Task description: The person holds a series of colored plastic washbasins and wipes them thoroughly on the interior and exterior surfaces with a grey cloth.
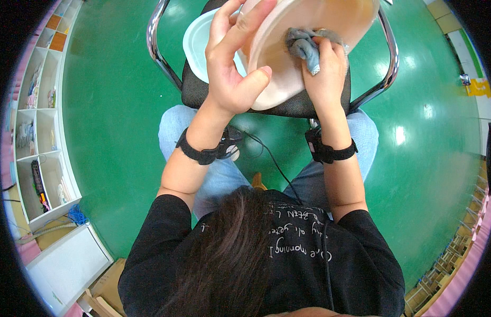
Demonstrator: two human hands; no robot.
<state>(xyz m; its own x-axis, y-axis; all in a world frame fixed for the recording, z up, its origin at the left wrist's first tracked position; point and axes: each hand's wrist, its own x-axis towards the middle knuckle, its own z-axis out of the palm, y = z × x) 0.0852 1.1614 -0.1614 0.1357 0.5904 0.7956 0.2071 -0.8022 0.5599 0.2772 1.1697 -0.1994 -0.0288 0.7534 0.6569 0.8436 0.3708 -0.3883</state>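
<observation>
A beige plastic tub [279, 92] is tilted on the chair in front of me, its hollow side toward me. My right hand [325, 71] reaches into it, fingers closed on a bunched grey-blue cloth [306, 48] pressed against the inner wall. My left hand [235, 66] is at the tub's left rim, palm toward it, fingers and thumb spread apart. Its thumb and index finger overlap the rim; whether they press on it I cannot tell. Partly behind my left hand, a pale mint plastic basin [197, 45] lies on the black mesh seat [195, 94].
Chrome armrests [154, 42] curve up on both sides of the seat. A dark cable [274, 166] runs down between my knees. White shelving [39, 121] with small items lines the left, above a white board [71, 269]. Green floor [118, 132] surrounds the chair.
</observation>
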